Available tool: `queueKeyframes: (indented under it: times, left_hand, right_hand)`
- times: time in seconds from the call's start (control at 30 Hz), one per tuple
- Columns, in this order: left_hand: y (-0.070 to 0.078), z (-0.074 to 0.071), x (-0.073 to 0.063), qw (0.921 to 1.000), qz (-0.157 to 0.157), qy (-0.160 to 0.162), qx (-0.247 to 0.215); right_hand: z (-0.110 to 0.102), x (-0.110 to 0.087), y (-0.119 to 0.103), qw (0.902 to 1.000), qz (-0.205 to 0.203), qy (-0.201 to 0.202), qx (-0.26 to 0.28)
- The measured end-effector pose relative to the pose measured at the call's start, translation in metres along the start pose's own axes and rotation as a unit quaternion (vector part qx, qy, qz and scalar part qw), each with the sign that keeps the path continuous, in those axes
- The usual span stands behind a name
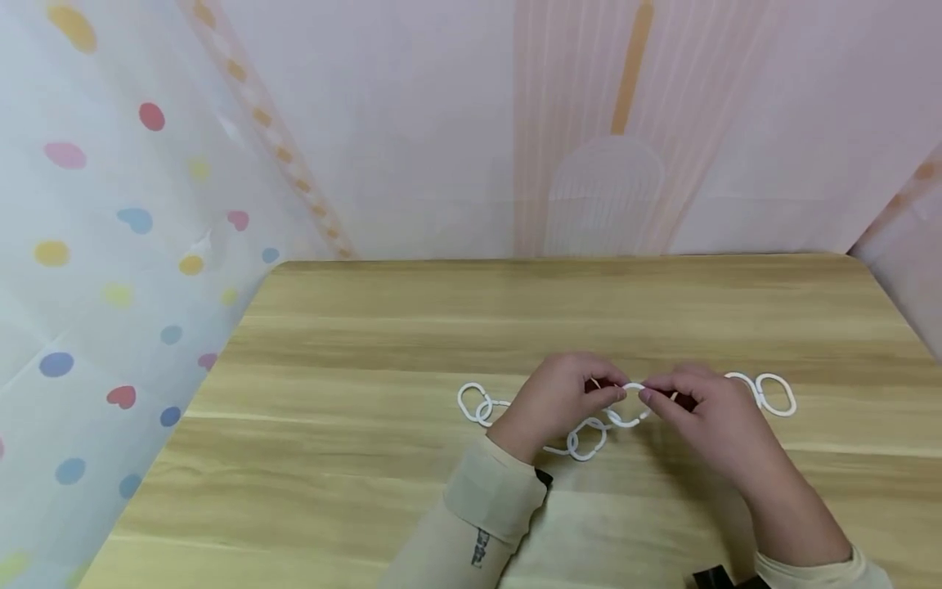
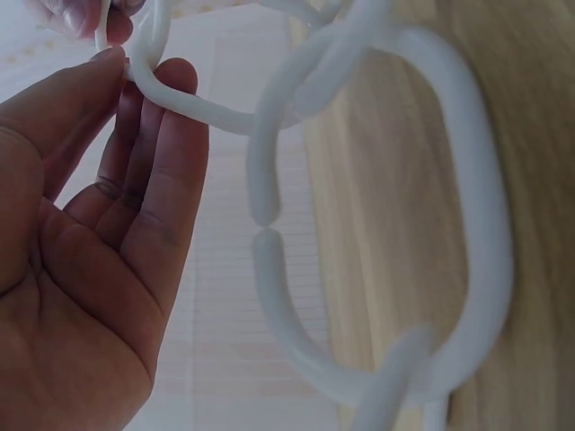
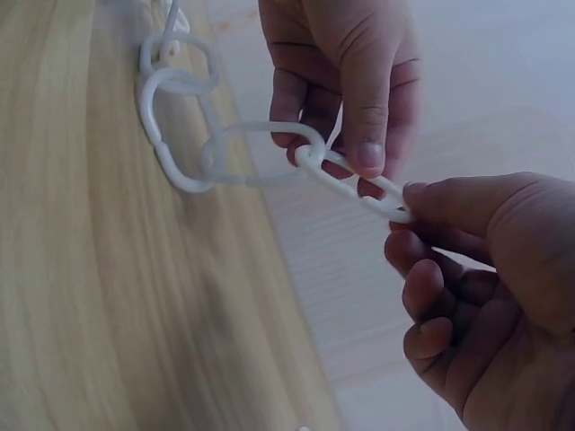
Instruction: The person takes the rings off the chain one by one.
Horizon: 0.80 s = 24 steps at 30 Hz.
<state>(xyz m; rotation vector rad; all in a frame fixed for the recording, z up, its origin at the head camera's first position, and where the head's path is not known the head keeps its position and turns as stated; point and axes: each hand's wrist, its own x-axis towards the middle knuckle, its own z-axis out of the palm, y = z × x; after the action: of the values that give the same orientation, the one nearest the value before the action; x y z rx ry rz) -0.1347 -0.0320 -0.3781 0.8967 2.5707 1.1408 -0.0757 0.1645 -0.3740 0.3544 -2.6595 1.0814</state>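
White plastic oval chain links hang between my two hands. My left hand [image 1: 555,401] pinches one white chain link [image 1: 631,385] between thumb and fingertips. At the other side of this same link, my right hand [image 1: 710,413] pinches it with thumb and forefinger, its other fingers curled. In the right wrist view the held link [image 3: 346,187] is tilted between both sets of fingertips, and linked chain trails from it down to the table. A hanging link [image 2: 485,197] with a narrow gap in its side fills much of the left wrist view. My left forearm hides part of the chain.
The chain's far end [image 1: 471,401] lies on the wooden table [image 1: 368,343], left of my left hand. Beyond my right hand lie two more white links [image 1: 776,395], one partly hidden by that hand. A patterned curtain [image 1: 412,123] stands behind the table's back edge.
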Motion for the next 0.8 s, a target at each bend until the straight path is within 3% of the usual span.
queueKeyframes:
  times: [0.13,0.33,0.67,0.8]
  left_hand:
    - [0.001,0.002,0.002,0.9994,0.019,0.001,0.028]
    - [0.006,0.004,0.005,0.9991,0.012,-0.005,0.04]
    - [0.007,0.007,0.01,0.9973,0.037,-0.005,0.064]
    - [0.007,0.002,0.011,0.9981,0.026,-0.009,0.056]
  right_hand:
    - [-0.002,0.0,0.0,0.9996,0.022,-0.015,0.004]
    - [-0.006,-0.001,0.001,0.9985,0.045,-0.03,0.005]
    - [-0.005,-0.006,0.004,0.9974,0.069,-0.009,0.018]
    - [-0.003,-0.004,0.003,0.9965,0.08,-0.002,0.026]
